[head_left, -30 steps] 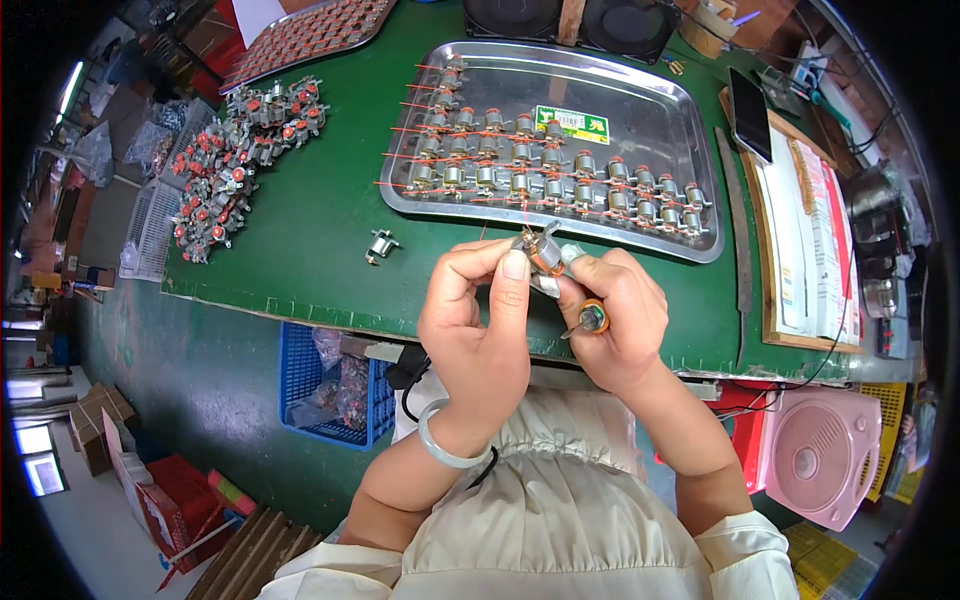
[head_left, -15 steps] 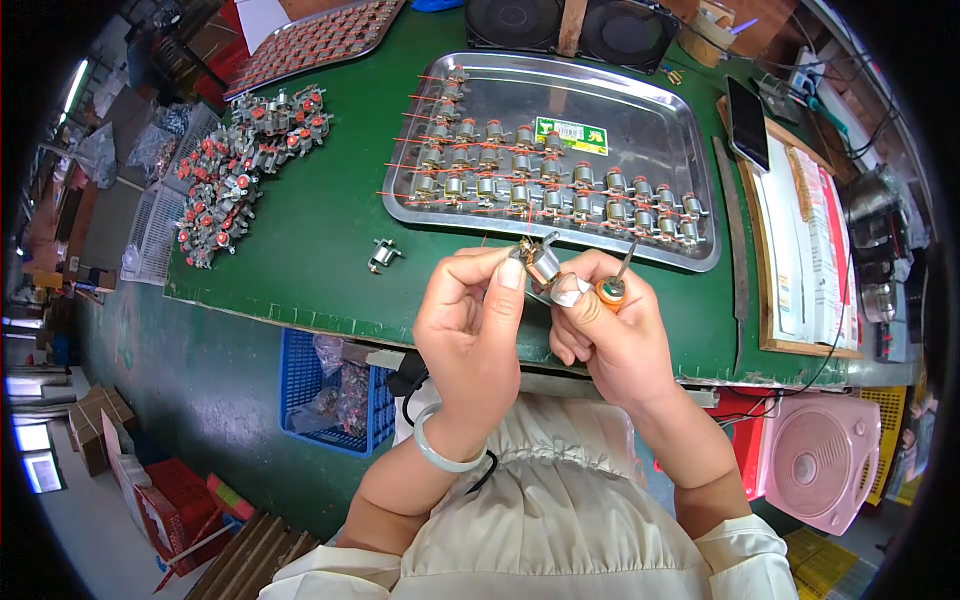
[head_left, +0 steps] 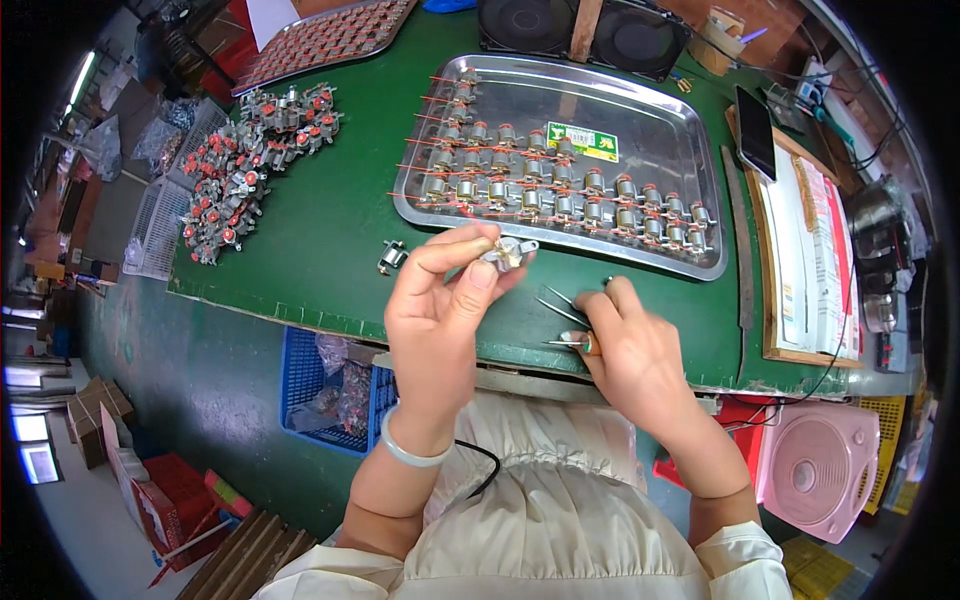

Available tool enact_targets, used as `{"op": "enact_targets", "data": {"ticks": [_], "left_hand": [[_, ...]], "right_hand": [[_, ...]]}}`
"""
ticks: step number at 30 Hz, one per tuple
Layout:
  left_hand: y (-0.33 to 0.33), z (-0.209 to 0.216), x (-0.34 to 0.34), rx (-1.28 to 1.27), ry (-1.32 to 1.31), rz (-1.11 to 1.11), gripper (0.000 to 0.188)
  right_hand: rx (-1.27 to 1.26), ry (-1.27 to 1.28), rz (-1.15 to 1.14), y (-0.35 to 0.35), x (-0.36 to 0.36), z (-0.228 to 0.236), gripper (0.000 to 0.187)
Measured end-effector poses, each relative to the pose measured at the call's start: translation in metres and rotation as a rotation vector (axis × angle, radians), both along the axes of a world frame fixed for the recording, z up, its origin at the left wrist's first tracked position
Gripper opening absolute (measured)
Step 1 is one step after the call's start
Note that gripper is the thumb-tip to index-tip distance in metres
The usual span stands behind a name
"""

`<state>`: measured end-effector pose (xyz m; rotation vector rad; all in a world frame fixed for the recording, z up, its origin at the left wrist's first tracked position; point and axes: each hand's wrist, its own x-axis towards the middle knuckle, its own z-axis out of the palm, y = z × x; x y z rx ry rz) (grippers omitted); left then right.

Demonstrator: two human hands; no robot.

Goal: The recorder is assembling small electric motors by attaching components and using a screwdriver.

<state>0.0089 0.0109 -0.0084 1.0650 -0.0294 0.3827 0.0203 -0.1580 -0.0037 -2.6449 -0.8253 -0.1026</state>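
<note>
My left hand [head_left: 435, 315] is raised at the table's front, thumb and fingers pinching a small silver electric motor [head_left: 508, 254]. To its right, my right hand [head_left: 638, 348] is low over the green tabletop with its fingers curled. An orange-handled screwdriver [head_left: 590, 345] lies under the thumb side of that hand, its thin tip pointing left. Metal tweezers [head_left: 558, 308] stick out from the same hand's fingertips, prongs to the left. How firmly they are held is hidden by the fingers. One loose motor [head_left: 392, 257] lies beside my left hand.
Behind my hands a metal tray [head_left: 712, 262] holds rows of motors with red wires. A heap of motors [head_left: 225, 190] is at the left, and a second full tray [head_left: 320, 45] behind it. On the right are a phone [head_left: 754, 132] and a long metal strip [head_left: 738, 240].
My hands have moved apart. The left has shifted left with the motor; the right has dropped toward the tabletop, the screwdriver now pointing left and tweezers showing at its fingertips.
</note>
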Motion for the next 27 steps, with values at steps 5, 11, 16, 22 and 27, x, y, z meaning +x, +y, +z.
{"op": "enact_targets", "data": {"ticks": [5,11,16,22,27], "left_hand": [[0.012,-0.003,0.003,-0.143,0.062,-0.203,0.007],[0.009,0.001,0.003,-0.117,0.032,-0.252,0.008],[0.007,-0.002,0.003,-0.023,0.012,-0.219,0.009],[0.006,-0.001,0.002,0.036,-0.018,-0.202,0.011],[0.005,-0.001,0.002,0.078,-0.041,-0.225,0.011]], "right_hand": [[-0.009,0.077,-0.009,-0.003,0.004,-0.001,0.022],[0.481,0.108,0.081,-0.009,0.011,0.005,0.022],[0.529,-0.156,0.226,-0.006,0.017,0.019,0.025],[0.516,-0.203,0.246,-0.005,0.019,0.022,0.027],[0.5,-0.202,0.28,-0.003,0.02,0.023,0.028]]}}
